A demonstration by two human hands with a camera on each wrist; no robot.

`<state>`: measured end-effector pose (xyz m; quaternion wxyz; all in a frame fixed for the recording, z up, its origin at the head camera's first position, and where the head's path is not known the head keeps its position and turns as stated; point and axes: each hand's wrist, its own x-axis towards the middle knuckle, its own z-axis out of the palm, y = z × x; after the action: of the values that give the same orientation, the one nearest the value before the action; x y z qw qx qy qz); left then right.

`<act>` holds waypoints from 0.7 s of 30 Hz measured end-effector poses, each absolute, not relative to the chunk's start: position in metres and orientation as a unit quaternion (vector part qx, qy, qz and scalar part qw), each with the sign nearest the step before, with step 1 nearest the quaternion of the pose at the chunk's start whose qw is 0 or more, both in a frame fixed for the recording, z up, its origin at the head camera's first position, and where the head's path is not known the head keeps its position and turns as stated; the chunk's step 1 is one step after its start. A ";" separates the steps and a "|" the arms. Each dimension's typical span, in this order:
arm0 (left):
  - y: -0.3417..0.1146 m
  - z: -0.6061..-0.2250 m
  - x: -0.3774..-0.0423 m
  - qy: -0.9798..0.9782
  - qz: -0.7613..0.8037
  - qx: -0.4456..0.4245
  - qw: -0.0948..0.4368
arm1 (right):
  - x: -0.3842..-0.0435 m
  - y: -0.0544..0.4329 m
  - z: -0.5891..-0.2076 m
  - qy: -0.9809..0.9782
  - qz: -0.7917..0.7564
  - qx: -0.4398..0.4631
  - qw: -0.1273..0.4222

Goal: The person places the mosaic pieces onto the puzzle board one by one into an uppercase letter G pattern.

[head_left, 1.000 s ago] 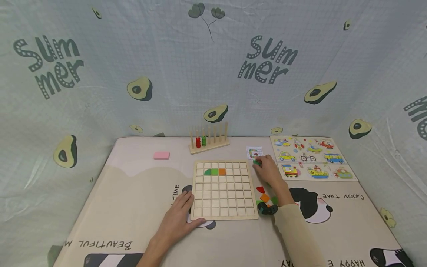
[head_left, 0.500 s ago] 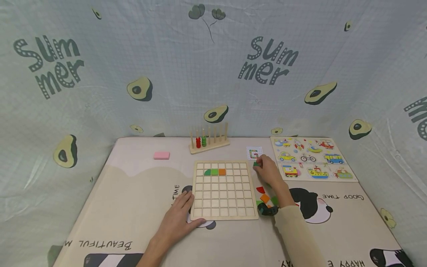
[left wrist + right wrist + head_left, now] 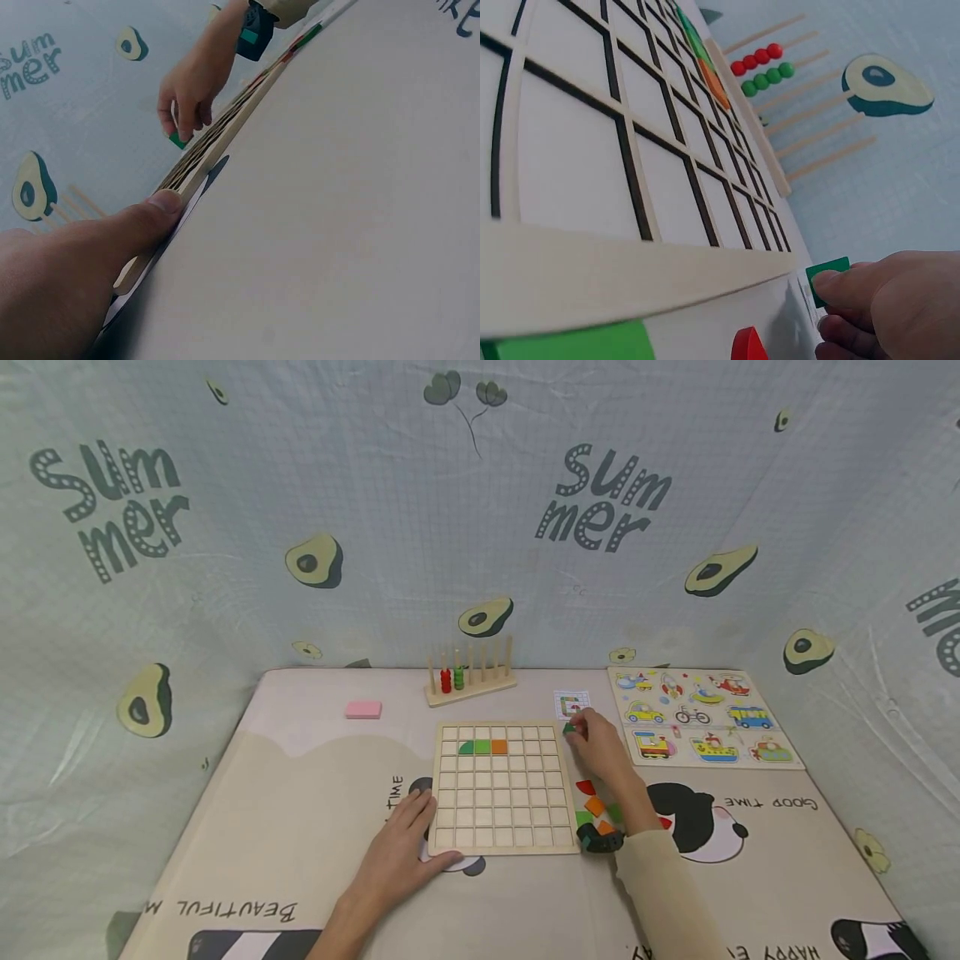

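I am inspecting the dark green tile (image 3: 835, 265), which my right hand (image 3: 600, 747) is gripping just beside the far right corner of the wooden grid board (image 3: 504, 850), close to the pattern card (image 3: 573, 702). Thumb and fingers are clamping on the tile, the thumb lying over its face; whether its underside is touching the table I cannot tell. My left hand (image 3: 401, 843) is resting against the board's near left corner, its fingers lying fairly straight along the left edge and its thumb standing apart, touching the near edge.

I am judging the tile light, stiff and not fragile, probably painted wood, its smooth faces likely slippery. I am favouring a hold on opposite edges, which would be leaving the underside free.

In the right wrist view, an exposed corner is pointing toward the board, with two straight edges running back to the thumb. The tile is showing no clear long axis; my thumb is hiding enough that I cannot certify a square or a rounded shape. The green quarter-round piece (image 3: 467, 747) is occupying a second-row cell, its curve facing left.
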<state>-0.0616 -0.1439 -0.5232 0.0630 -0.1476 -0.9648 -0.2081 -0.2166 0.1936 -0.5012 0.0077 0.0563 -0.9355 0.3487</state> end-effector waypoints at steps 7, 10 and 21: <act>-0.144 -0.524 -0.062 -0.965 -0.209 -0.146 0.058 | -0.214 0.185 -0.496 -0.930 0.359 0.070 0.033; -0.144 -0.524 -0.062 -0.965 -0.211 -0.144 0.056 | -0.213 0.182 -0.494 -0.929 0.361 0.075 0.038; -0.143 -0.524 -0.062 -0.965 -0.212 -0.143 0.058 | -0.211 0.168 -0.493 -0.929 0.362 0.080 0.026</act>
<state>-0.0616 -0.1430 -0.5245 0.0576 -0.1432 -0.9649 -0.2123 -0.2110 0.1678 -0.4931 0.0259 0.0802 -0.9285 0.3616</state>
